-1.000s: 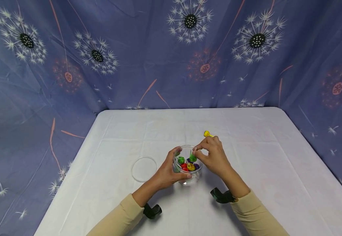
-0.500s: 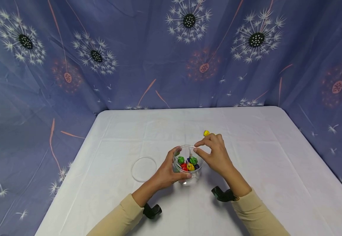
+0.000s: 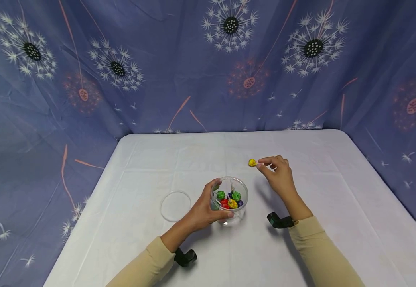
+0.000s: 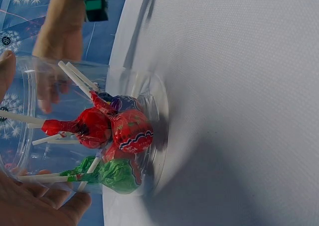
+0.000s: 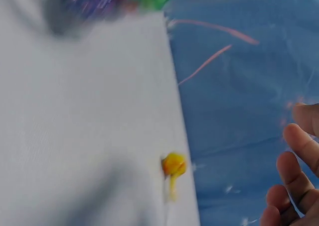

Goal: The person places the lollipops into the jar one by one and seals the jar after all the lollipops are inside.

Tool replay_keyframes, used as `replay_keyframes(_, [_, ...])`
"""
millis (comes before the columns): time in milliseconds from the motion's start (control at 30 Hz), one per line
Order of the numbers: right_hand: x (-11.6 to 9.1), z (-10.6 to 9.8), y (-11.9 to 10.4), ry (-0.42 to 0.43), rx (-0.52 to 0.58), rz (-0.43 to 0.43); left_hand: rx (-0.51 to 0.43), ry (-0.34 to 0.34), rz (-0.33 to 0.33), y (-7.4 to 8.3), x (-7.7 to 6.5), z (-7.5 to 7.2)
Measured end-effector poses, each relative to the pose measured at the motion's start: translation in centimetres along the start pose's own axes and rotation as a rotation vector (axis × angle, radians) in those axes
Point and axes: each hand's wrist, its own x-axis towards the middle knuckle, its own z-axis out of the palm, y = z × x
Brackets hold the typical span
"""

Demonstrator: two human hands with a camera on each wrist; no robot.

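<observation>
A clear jar (image 3: 231, 220) holds several wrapped lollipops, among them a green lollipop (image 4: 119, 176), a red lollipop (image 4: 132, 131) and a dark purple one, their white sticks leaning various ways. My left hand (image 3: 204, 209) grips the jar round its left side, thumb in front. On the table beyond the jar lies a yellow lollipop (image 5: 174, 165), apart from the hand in the right wrist view. My right hand (image 3: 278, 175) hovers just right of that yellow lollipop (image 3: 252, 162), fingers extended with nothing between them.
A clear round lid (image 3: 175, 191) lies flat to the left of the jar. The white-covered table (image 3: 337, 191) meets a blue dandelion-print curtain (image 3: 179, 79) at the back and sides. Each wrist wears a dark camera mount (image 3: 279, 220).
My right hand has let the green lollipop drop into the jar, then moved right and away to the yellow lollipop. My left hand stays on the jar.
</observation>
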Motion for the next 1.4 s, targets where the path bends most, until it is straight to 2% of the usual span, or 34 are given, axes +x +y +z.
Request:
replay_keyframes(533, [2.7,0.9,5.4,-0.139,-0.129,0.139,-0.003,-0.004,-0.003,0.0,-0.1,0.0])
replay_keyframes(933, [4.0,1.7,7.0,-0.239,-0.226,0.200,-0.016,-0.013,-0.003,0.1,-0.1,-0.1])
replay_keyframes(1133, [4.1,1.9,7.0,-0.249,-0.236,0.226,-0.005,-0.006,0.003,-0.1,0.0,-0.1])
replay_keyframes(1400, [4.1,2.4,7.3,-0.221,-0.276,0.192,-0.004,-0.007,0.002,-0.1,-0.1,-0.1])
